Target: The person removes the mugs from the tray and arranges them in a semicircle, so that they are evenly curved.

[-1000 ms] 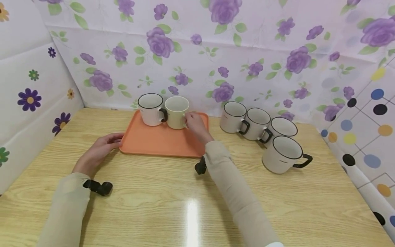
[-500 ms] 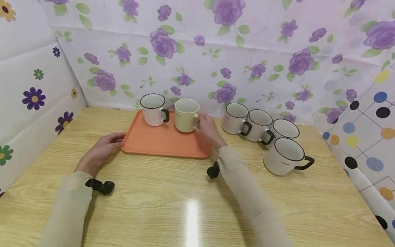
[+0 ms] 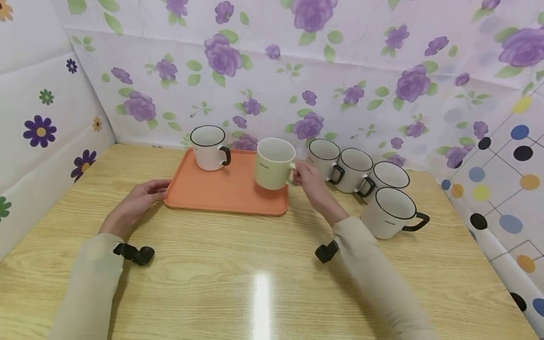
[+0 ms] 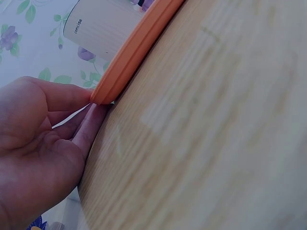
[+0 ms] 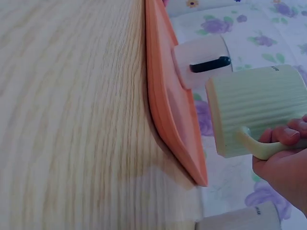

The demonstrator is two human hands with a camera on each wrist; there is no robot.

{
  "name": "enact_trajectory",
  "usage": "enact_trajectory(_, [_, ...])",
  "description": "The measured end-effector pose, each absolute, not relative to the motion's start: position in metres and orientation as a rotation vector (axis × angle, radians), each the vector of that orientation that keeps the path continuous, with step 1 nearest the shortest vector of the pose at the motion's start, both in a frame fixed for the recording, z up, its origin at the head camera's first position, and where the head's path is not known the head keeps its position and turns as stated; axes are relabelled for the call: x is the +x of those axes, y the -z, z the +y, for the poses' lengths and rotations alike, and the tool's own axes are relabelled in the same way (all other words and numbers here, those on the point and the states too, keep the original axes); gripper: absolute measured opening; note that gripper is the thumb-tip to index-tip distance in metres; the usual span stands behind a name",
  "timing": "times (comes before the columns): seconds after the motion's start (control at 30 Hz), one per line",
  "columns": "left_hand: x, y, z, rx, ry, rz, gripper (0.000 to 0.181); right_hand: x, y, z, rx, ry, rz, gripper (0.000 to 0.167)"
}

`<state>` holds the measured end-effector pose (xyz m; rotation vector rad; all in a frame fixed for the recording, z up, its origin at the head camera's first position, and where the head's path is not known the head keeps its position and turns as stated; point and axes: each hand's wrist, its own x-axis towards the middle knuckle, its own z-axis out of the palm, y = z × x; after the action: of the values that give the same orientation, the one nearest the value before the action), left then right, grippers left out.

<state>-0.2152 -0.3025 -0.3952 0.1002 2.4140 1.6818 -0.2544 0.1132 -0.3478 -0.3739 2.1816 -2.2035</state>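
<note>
By its handle, my right hand [image 3: 310, 180] grips a pale green mug [image 3: 274, 165] with a light rim. The mug is upright in the head view, and the right wrist view shows it raised off the orange tray [image 3: 212, 196]. My left hand [image 3: 138, 200] pinches the tray's left edge; in the left wrist view its fingertips [image 4: 79, 98] meet the rim. A white mug [image 3: 208, 148] with a black rim and black handle stands at the tray's back left.
Several white mugs with black rims stand to the right, a rear mug [image 3: 354, 172] and a front mug [image 3: 388, 212] among them. All is on a wooden table [image 3: 221, 269]. A flowered cloth [image 3: 170, 89] rises behind.
The pale green mug has moved right and up, from beside the white mug to above the tray's right part, held by my right hand. My left hand stays at the tray edge.
</note>
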Motion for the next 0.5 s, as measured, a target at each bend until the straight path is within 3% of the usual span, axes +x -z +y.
enact_trajectory(0.5, [-0.214,0.390,-0.300,0.104,-1.677,2.417,0.050,-0.203,0.341,0.175,-0.317,2.165,2.137,0.034])
